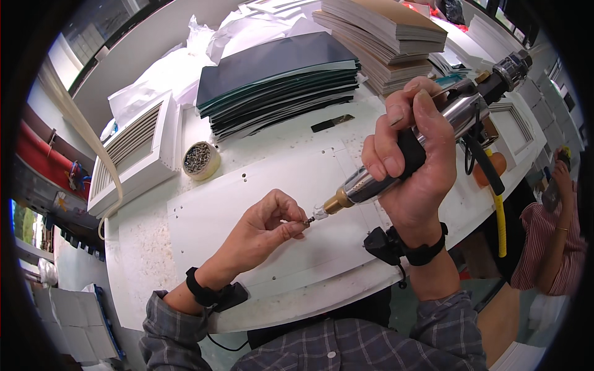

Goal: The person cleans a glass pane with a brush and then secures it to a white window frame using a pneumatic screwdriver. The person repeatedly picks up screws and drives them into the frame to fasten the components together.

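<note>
My right hand (pixel 421 161) is wrapped round a chrome air screwdriver (pixel 365 184) with a black grip and a brass nose. The driver slants down to the left, and its bit reaches the fingertips of my left hand (pixel 263 229). Between thumb and fingers, the left hand pinches a small dark screw (pixel 309 221) against the bit tip. Both hands are above a white panel (pixel 229 213) with small holes near its edges, lying on the white table (pixel 139 260). A round tub (pixel 212 168) full of small screws stands beyond the left hand.
A stack of dark green sheets (pixel 278 77) sits behind the panel, with a dark flat blade-like piece (pixel 333 123) before it. White louvred frames (pixel 133 154) stand at left. Board stacks (pixel 387 37) rise at the back. A yellow hose (pixel 500 226) hangs right, near another person (pixel 550 235).
</note>
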Demonstrator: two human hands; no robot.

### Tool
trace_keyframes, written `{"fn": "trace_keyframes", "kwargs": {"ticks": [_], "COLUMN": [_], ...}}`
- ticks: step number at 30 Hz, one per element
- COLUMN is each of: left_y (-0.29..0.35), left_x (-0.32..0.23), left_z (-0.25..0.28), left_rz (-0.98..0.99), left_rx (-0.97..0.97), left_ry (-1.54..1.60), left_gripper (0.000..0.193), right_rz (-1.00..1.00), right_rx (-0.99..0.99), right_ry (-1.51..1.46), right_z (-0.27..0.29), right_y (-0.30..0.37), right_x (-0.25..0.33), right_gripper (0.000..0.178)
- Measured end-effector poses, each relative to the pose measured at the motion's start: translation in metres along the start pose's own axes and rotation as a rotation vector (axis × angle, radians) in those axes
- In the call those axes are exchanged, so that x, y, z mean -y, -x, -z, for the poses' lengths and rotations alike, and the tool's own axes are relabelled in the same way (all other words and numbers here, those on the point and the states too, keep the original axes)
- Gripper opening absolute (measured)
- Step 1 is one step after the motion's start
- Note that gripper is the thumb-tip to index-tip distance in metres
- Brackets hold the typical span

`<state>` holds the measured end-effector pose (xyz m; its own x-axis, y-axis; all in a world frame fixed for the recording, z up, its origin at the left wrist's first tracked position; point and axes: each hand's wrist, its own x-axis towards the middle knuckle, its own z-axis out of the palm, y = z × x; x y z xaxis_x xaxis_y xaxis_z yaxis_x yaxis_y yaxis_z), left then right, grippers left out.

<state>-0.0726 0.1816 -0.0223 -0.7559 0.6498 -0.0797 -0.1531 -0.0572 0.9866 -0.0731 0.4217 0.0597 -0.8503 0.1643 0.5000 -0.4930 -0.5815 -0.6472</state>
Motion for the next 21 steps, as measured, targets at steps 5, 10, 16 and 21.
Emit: {"fn": "trace_keyframes", "kwargs": {"ticks": [5, 10, 16, 21], "left_y": [-0.001, 0.000, -0.001, -0.013], "left_x": [0.001, 0.001, 0.002, -0.017], "left_z": [-0.001, -0.001, -0.002, -0.008], "left_rz": [-0.002, 0.016, -0.030, -0.015], "left_rx": [0.006, 0.004, 0.002, -0.074], "left_ry": [0.015, 0.054, 0.044, -0.278], "left_gripper": [0.017, 0.018, 0.017, 0.017], "right_rz": [0.023, 0.015, 0.002, 0.003], "right_rx": [0.042, 0.010, -0.024, 0.005], "right_ry": [-0.004, -0.011, -0.006, 0.106], "right_z": [0.001, -0.002, -0.004, -0.007], "right_y": [-0.001, -0.001, -0.001, -0.012], "right_x": [-0.001, -0.002, -0.002, 0.000], "right_gripper": [0.023, 0.022, 0.021, 0.020]}}
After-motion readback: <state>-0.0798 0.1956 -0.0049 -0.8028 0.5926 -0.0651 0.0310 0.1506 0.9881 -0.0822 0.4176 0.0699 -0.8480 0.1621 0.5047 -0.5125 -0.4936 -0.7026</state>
